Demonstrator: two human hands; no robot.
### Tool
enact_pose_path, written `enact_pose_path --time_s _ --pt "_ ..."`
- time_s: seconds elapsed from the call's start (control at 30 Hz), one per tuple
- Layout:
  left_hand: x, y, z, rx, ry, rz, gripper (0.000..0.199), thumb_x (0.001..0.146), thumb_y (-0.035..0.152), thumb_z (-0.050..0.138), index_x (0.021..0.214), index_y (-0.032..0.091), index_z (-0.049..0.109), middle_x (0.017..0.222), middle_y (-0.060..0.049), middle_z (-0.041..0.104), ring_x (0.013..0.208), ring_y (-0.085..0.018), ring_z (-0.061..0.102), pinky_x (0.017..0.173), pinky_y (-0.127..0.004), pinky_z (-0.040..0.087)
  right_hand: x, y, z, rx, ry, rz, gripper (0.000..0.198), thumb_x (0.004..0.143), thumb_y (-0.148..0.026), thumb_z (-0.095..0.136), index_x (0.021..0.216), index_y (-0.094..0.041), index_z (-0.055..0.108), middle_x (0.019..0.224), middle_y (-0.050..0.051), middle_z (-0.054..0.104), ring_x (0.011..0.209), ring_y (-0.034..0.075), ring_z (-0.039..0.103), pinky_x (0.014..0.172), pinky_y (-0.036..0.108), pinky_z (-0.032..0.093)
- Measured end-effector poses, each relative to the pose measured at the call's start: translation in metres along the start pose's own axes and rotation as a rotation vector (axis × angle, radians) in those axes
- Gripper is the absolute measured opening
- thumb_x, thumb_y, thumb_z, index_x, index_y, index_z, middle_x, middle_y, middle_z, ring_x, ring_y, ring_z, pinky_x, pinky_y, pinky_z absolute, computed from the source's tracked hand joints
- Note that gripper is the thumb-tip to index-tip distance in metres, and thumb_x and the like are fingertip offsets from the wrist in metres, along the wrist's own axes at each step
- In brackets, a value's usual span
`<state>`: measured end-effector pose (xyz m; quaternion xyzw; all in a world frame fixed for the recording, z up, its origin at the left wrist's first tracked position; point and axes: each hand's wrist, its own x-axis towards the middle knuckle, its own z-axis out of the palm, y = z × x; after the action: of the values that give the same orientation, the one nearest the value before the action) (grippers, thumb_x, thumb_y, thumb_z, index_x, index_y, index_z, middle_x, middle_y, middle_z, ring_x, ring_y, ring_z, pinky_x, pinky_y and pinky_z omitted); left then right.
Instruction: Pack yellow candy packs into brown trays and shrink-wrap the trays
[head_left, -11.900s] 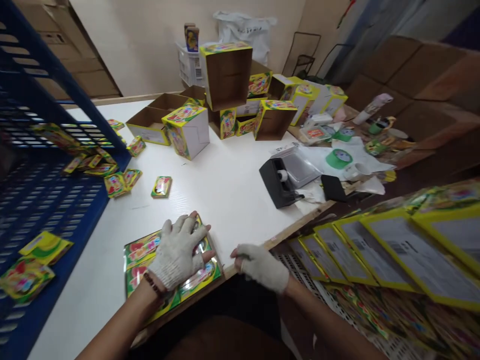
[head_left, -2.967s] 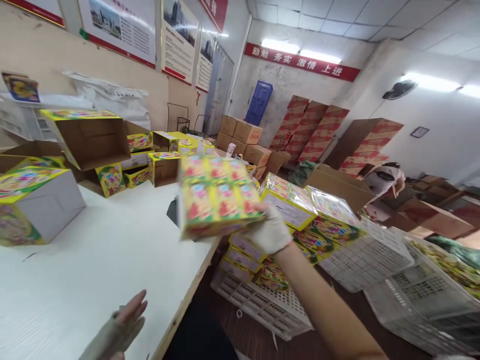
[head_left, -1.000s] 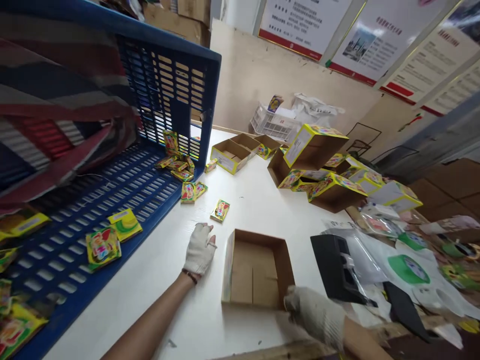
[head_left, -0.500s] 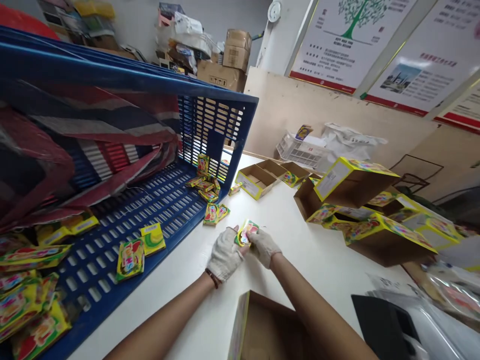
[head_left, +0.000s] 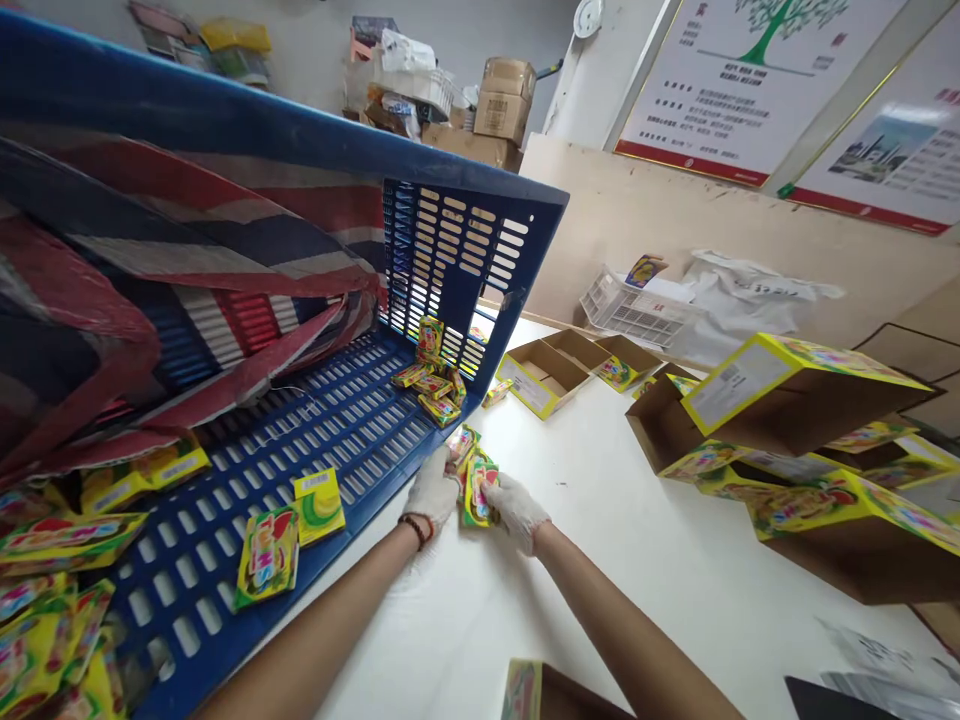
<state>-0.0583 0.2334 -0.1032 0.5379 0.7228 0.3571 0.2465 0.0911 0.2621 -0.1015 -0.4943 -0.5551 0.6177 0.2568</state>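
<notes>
My right hand [head_left: 517,508], in a white knit glove, is closed on a small flat yellow-green printed box [head_left: 478,488] above the white table. Beside it, my left hand [head_left: 435,490], also gloved, has its fingers closed at another small printed box [head_left: 463,442] by the crate's edge; those fingers are partly hidden. The two boxes overlap in view. On its side at left lies a blue plastic crate [head_left: 360,430], with several similar boxes inside, among them a yellow box [head_left: 319,503].
Open brown display cartons [head_left: 547,385] stand at the back of the table [head_left: 585,560]. More cartons [head_left: 757,400] are piled at right. Part of a carton [head_left: 525,690] shows at the front edge. A white basket [head_left: 637,312] sits by the wall.
Both hands have moved toward the crate's edge, where two boxes lay. My left hand has left the box it shared with my right hand and is now at another. The view has shifted left.
</notes>
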Motion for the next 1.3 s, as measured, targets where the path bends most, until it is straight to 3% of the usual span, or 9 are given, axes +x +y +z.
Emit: enact_pose_path --time_s 0.17,0.23,0.37,0.47,0.6,0.8,0.93,1.13,1.3 --pt "-0.025 0.004 -0.001 -0.012 -0.122 0.187 0.026 0.076 0.007 0.055 0.097 0.021 0.064 0.1 0.0 0.067 0.092 -0.013 0.062 0.085 -0.024 0.049 -0.031 -0.017 -0.033 -0.817 -0.077 -0.403 0.021 0.073 -0.019 0.064 0.094 -0.019 0.062 0.136 0.014 0.051 0.129 0.033 0.041 0.107 0.049 0.03" --pt "-0.02 0.008 -0.005 0.029 -0.159 0.24 0.017 0.078 0.015 0.058 0.092 0.023 0.066 0.094 0.001 0.067 0.09 -0.014 0.061 0.083 -0.024 0.048 -0.028 -0.021 -0.035 -1.201 -0.25 -0.568 0.026 0.074 -0.015 0.061 0.1 -0.018 0.063 0.127 0.015 0.056 0.118 0.032 0.049 0.1 0.047 0.035" --pt "0.013 0.013 -0.009 0.201 -0.019 0.15 0.021 0.087 0.027 0.049 0.094 0.018 0.066 0.111 -0.013 0.061 0.109 -0.029 0.055 0.098 -0.046 0.041 -0.011 -0.018 -0.03 -1.445 -0.397 -0.607 0.027 0.081 -0.015 0.055 0.107 -0.017 0.062 0.099 0.012 0.063 0.084 0.022 0.058 0.074 0.033 0.043" --pt "0.033 0.01 -0.006 0.322 0.054 0.089 0.022 0.08 0.022 0.058 0.099 0.016 0.067 0.137 -0.02 0.047 0.135 -0.042 0.031 0.109 -0.065 0.017 -0.001 -0.016 -0.031 -1.475 -0.381 -0.64 0.041 0.083 -0.014 0.051 0.124 -0.019 0.055 0.102 0.012 0.062 0.085 0.022 0.058 0.074 0.034 0.043" --pt "0.03 0.001 0.001 0.395 -0.061 0.188 0.032 0.071 0.012 0.063 0.101 0.024 0.069 0.145 -0.012 0.046 0.142 -0.04 0.022 0.11 -0.069 0.002 0.013 -0.026 -0.035 -1.41 -0.338 -0.613 0.036 0.076 -0.025 0.062 0.111 -0.015 0.062 0.118 0.018 0.058 0.105 0.029 0.055 0.088 0.041 0.043" --pt "0.028 -0.007 -0.016 0.345 -0.267 0.317 0.019 0.081 0.023 0.054 0.087 0.03 0.071 0.097 0.003 0.071 0.102 -0.02 0.06 0.106 -0.039 0.037 0.046 -0.063 -0.021 -1.504 -0.526 -0.475 0.068 0.055 -0.039 0.079 0.119 -0.028 0.063 0.143 0.013 0.044 0.139 0.047 0.024 0.103 0.068 0.023" --pt "0.073 -0.009 -0.036 0.37 -0.053 0.131 0.028 0.089 0.025 0.042 0.104 0.021 0.065 0.11 -0.009 0.065 0.106 -0.023 0.059 0.094 -0.034 0.043 0.055 -0.074 -0.018 -1.489 -0.594 -0.363 0.053 0.055 -0.04 0.078 0.106 -0.027 0.068 0.12 0.009 0.057 0.114 0.037 0.053 0.095 0.055 0.04" --pt "0.134 -0.006 -0.043 0.355 0.054 -0.12 0.067 0.06 0.048 0.075 0.117 0.018 0.056 0.13 -0.02 0.053 0.124 -0.041 0.048 0.101 -0.051 0.036 0.032 -0.041 -0.025 -1.326 -0.293 -0.504 0.084 0.061 -0.03 0.07 0.139 -0.019 0.041 0.121 0.014 0.054 0.096 0.026 0.059 0.082 0.036 0.046" --pt "0.117 0.001 -0.027 0.207 0.055 -0.126 0.054 0.049 0.036 0.082 0.094 0.02 0.058 0.11 -0.014 0.062 0.11 -0.038 0.057 0.093 -0.048 0.042 0.02 -0.026 -0.014 -1.14 -0.145 -0.34 0.042 0.067 -0.029 0.065 0.107 -0.017 0.055 0.101 0.01 0.06 0.085 0.022 0.058 0.075 0.034 0.046"
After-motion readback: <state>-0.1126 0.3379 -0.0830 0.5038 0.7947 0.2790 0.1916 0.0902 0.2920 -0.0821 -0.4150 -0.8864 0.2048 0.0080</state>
